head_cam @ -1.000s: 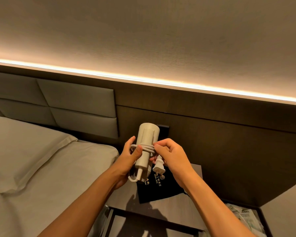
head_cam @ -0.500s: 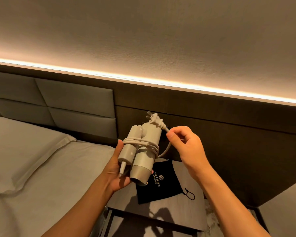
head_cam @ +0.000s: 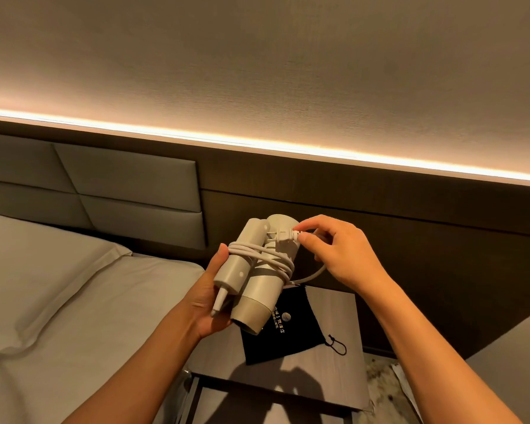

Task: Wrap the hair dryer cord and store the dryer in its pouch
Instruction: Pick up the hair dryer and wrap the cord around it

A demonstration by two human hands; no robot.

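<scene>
Beige hair dryer [head_cam: 259, 289], folded and bound with its cord [head_cam: 262, 255], lies in the left hand [head_cam: 208, 301], grip curled round it. At two o'clock, the right hand [head_cam: 338, 255] pinches the plug [head_cam: 283, 237]. Beyond, a black pouch [head_cam: 288, 328] lies on the table [head_cam: 334, 371].

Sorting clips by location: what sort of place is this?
Likely a hotel bedroom: a made bed with padded headboard, a nightstand, and a logo-printed black pouch for the dryer.

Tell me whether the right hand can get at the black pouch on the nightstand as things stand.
Probably not yet: the right hand pinches the plug, and the dryer hangs over part of the pouch.
</scene>
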